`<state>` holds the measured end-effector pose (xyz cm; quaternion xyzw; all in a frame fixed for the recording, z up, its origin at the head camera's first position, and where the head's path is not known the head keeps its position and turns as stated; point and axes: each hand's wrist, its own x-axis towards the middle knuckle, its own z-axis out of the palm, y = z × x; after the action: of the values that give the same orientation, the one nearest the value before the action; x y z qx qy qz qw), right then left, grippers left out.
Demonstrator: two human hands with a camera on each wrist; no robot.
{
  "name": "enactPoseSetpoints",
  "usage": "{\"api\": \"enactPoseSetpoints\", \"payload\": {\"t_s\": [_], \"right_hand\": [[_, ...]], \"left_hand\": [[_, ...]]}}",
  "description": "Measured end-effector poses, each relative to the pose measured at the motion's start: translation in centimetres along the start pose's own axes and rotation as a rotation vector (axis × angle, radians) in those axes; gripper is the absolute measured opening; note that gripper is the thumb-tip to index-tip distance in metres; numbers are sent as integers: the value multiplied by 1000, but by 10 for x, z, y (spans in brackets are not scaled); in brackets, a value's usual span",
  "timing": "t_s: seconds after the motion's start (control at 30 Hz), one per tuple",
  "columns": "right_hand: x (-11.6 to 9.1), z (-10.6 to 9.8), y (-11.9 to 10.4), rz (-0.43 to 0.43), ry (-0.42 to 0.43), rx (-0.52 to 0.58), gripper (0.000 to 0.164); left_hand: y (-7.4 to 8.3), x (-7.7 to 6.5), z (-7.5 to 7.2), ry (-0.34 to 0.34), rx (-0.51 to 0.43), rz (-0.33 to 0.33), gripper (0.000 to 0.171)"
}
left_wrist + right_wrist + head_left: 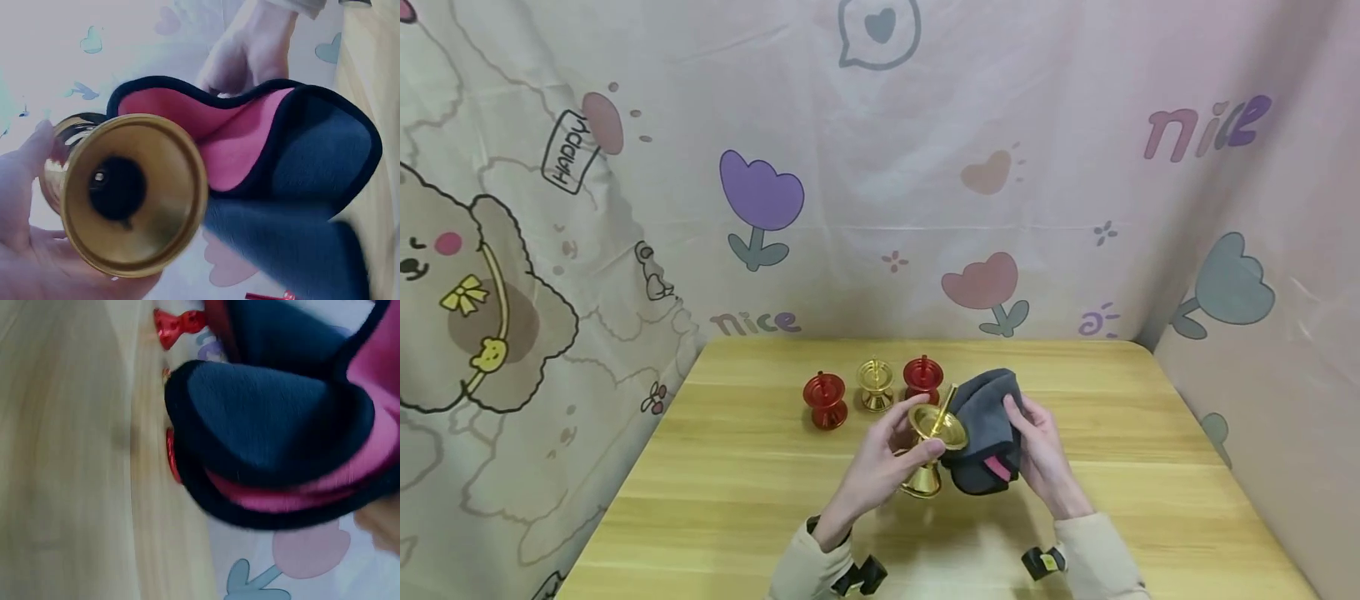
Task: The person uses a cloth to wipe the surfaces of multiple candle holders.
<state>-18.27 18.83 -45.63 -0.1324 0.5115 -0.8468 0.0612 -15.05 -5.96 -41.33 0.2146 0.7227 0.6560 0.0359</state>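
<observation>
My left hand grips a gold candle holder round its upper part, between thumb and fingers. It has a shallow dish, a thin upright rod and a flared foot, and it tilts slightly. The hollow underside of the candle holder faces the left wrist view. With thumb and fingers, my right hand holds a folded cloth, dark grey outside, pink inside and edged in black. In the head view the cloth is right beside the dish; whether they touch I cannot tell. Much of the right hand is hidden behind the cloth in the right wrist view.
Behind my hands stand a red candle holder, a smaller-looking gold one and another red one, partly hidden by my left fingers. The wooden table meets patterned fabric at its back and sides.
</observation>
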Motion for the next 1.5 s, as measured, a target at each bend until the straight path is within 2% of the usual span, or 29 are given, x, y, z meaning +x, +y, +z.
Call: {"api": "enactPoseSetpoints", "payload": {"t_s": [0.1,0.2,0.33,0.5,0.6,0.7,0.8,0.9,0.97,1.03,1.13,1.27,1.5], "right_hand": [[-5,-2,0,-43,-165,87,38],[-7,-1,2,-142,-308,135,39],[-6,7,7,-241,-388,108,37],[-5,18,9,-241,-342,-73,30],[-3,23,6,-210,-322,-217,30],[1,26,3,-187,-335,-286,31],[5,30,1,-218,-360,-355,30],[9,34,-1,-264,-360,-422,28],[11,38,-2,-308,-352,-448,27],[12,41,-2,-352,-333,-463,28],[14,46,0,-419,-296,-484,28],[15,49,5,-454,-258,-478,23],[13,46,13,-478,-186,-333,23]], "left_hand": [[0,0,0,-7,13,-47,64],[-1,-1,1,-3,40,-58,66],[-1,-4,3,10,63,-55,70],[2,-3,6,78,103,-8,67],[4,-2,7,103,151,63,65],[5,-3,8,124,202,159,64],[7,-5,10,162,312,249,67],[10,-7,12,218,487,320,70],[11,-8,13,247,580,341,73],[13,-9,14,257,627,337,74],[13,-9,15,263,611,307,75],[12,-10,17,274,560,284,74],[6,-9,18,222,430,254,71]]}}
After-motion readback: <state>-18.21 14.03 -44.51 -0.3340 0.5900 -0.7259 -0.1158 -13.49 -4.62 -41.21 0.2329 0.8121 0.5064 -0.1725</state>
